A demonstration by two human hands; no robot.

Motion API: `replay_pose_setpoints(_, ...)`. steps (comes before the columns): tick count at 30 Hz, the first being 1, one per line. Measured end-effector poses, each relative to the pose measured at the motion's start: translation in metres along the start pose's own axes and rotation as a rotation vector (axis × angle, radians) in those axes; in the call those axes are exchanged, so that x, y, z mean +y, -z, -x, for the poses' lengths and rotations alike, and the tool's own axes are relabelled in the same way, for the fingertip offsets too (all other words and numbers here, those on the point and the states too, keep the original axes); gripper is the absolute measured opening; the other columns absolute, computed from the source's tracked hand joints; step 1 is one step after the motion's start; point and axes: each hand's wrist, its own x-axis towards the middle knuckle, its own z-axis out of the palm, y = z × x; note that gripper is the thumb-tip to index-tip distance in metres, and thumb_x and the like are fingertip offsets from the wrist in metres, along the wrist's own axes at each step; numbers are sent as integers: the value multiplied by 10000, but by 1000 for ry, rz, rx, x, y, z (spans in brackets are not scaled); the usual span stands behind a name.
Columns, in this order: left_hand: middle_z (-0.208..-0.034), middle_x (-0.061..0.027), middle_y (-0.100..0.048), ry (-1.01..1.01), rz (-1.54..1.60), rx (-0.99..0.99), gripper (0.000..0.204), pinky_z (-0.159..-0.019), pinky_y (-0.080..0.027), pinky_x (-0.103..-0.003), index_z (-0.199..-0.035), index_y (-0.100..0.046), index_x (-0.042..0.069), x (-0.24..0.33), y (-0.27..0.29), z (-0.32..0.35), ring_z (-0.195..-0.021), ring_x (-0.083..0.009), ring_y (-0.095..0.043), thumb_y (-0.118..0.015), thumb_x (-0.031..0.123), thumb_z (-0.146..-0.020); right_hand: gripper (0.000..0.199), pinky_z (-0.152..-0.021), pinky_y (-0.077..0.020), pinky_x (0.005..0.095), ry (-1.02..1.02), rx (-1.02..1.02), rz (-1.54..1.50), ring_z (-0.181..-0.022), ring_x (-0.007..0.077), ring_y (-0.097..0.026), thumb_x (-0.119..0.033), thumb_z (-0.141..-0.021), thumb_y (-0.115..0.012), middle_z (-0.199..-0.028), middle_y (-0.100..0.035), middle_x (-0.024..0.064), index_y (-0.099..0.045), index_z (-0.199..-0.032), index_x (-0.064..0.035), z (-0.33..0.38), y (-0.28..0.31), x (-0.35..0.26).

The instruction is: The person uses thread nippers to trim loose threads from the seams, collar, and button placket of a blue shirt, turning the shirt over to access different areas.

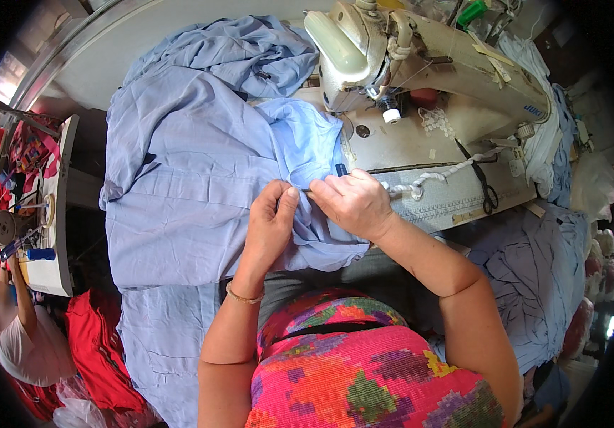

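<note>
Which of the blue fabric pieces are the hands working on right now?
The brighter light-blue piece beside the sewing machine; both hands pinch its edge, while the duller piles lie untouched.

Left hand (271,217): fingertips buried in fold of light blue garment (193,185); what they pinch not visible. Right hand (353,203): thin tool between fingers mostly covered, kind unclear. Needle area of sewing machine (407,60) too small to make out; machine top cut by upper edge. Surface (421,143) largely hidden under cloth. Scissors (484,182) partly lost against denim strip. Second person (25,335) at lower left: only sleeve and arm seen, rest lost in dark fisheye rim. Red fabric (96,349) cut off by lower edge.
</note>
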Motion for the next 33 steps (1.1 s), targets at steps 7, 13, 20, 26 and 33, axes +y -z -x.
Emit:
replay_pose_setpoints(7, -669, 5, -435, 11, -21, 3, 202, -590, -364, -247, -799, -516, -9, -1, 0, 0, -658, -79, -385, -513, 143, -933, 84, -497, -378, 272, -17, -11, 6, -515, 131, -515, -217, -799, -604, -580, -454, -27, -554, -774, -154, 1, -1, -2)
replay_pose_setpoints(13, -666, 4, -437, 4, -45, 6, 210, -588, -363, -243, -795, -515, -11, 5, 0, 1, -658, -71, -389, -512, 146, -934, 86, -498, -377, 273, -20, -13, -12, -512, 130, -517, -214, -801, -603, -573, -455, -27, -549, -767, -156, 1, -2, -2)
replay_pose_setpoints(20, -677, 3, -449, 6, 16, -12, 195, -599, -369, -243, -792, -515, -5, 1, 1, 1, -666, -74, -394, -517, 134, -929, 96, -511, -384, 285, -58, 26, -79, -529, 144, -539, -224, -802, -615, -595, -493, -14, -570, -813, -140, 1, -2, -3)
replay_pose_setpoints(26, -697, -3, -446, -23, 3, -26, 185, -615, -366, -241, -784, -504, -6, 0, 2, 1, -678, -82, -393, -520, 117, -922, 104, -519, -393, 295, -53, -9, -96, -537, 152, -547, -223, -812, -616, -600, -498, -8, -581, -843, -130, 2, -1, -3)
replay_pose_setpoints(33, -724, 3, -440, -16, 24, -23, 176, -625, -352, -230, -774, -500, -14, 3, 3, 2, -686, -83, -382, -521, 92, -913, 130, -535, -427, 342, -194, 68, -314, -579, 232, -580, -219, -816, -634, -687, -590, 34, -591, -864, -106, -1, 2, -4)
